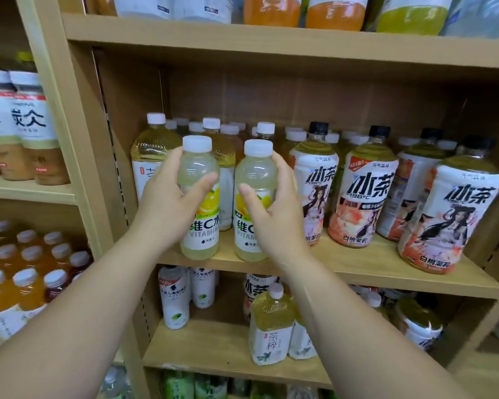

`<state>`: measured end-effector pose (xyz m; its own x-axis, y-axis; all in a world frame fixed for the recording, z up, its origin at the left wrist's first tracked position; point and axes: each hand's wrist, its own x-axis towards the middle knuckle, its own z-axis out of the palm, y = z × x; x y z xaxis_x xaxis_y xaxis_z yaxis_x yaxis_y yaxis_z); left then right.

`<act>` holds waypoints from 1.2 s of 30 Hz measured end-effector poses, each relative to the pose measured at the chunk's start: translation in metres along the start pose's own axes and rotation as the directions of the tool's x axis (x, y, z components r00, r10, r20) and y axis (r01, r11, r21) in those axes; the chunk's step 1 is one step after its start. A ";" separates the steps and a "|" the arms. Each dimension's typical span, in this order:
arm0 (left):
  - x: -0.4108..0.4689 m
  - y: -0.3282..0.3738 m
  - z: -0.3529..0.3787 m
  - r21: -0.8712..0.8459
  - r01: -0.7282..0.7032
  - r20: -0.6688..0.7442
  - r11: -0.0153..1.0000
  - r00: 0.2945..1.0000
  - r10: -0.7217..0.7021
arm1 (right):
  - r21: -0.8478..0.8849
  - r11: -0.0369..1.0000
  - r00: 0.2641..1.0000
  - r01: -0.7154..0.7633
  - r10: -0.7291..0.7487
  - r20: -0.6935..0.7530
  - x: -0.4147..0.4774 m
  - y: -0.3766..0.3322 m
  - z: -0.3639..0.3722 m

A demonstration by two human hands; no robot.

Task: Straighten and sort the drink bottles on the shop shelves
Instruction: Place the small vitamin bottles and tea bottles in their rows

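- We see the left hand [167, 203] wrapped round the L vit-C bottle [202, 234], thumb across the front of the clear upper body, fingers behind it.
- The right hand [274, 208] grasps the R vit-C bottle [255, 168] the same way, mirrored: thumb in front, fingers curled round the far side.
- Both bottles are upright and side by side with a narrow gap between them. Each has a white cap, pale cloudy liquid and a lemon label.
- Their bases sit at the front edge of the mid shelf [357, 263], left of centre. We can't tell if they rest on it or are just lifted.
- Just behind them, to the L, is a yellow tea bottle [153, 145] w/ a white cap, and more white caps run in rows to the back.
- To the R on the same shelf are the black-cap ice tea bottles [363, 197], upright, w/ white and peach labels.
- On the shelf above we see only the bottoms of the orange drink bottles [271, 10].
- On the shelf below are a pale tea bottle [271, 326] and white-label bottles [175, 298].
- The L bay holds small amber bottles [26, 283].
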<state>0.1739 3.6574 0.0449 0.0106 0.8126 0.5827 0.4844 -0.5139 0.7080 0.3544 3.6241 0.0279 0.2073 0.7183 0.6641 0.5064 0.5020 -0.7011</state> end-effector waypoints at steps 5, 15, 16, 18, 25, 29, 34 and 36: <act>-0.028 -0.019 0.002 0.102 0.032 0.038 0.994 0.999 -0.036 | -0.168 0.986 1.000 0.023 -0.023 0.002 -0.004 0.010 -0.013; -0.030 -0.021 0.011 0.087 0.042 -0.015 0.995 0.999 -0.041 | -0.128 0.988 0.996 -0.091 0.091 -0.001 -0.020 0.029 -0.014; -0.029 -0.023 0.012 0.096 0.048 -0.020 0.994 0.999 -0.046 | -0.136 0.987 0.996 -0.089 0.091 0.009 -0.020 0.028 -0.016; -0.026 -0.027 0.012 0.095 0.048 -0.028 0.994 0.999 -0.045 | -0.145 0.985 0.994 -0.093 0.100 0.044 -0.019 0.024 -0.018; -0.031 -0.047 0.017 0.116 0.098 -0.034 0.988 0.995 -0.094 | -0.221 0.973 0.995 -0.062 0.078 0.063 -0.019 0.025 -0.015; -0.053 -0.049 0.020 0.121 0.100 -0.024 0.988 0.995 -0.098 | -0.253 0.963 0.995 -0.091 0.100 0.021 -0.025 0.037 -0.018; -0.088 -0.047 0.027 0.190 0.011 -0.212 0.982 0.977 0.030 | -0.256 0.961 0.989 -0.100 0.124 0.079 -0.045 0.051 -0.023; -0.108 -0.048 0.035 0.173 -0.103 -0.292 0.980 0.945 0.151 | -0.242 0.967 0.995 -0.079 0.092 0.042 -0.057 0.057 -0.030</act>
<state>0.1799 3.6039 -0.0656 -0.1721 0.6101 0.7734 0.6245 -0.5397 0.5646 0.3971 3.5975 -0.0418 0.2172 0.7810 0.5855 0.6758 0.3126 -0.6676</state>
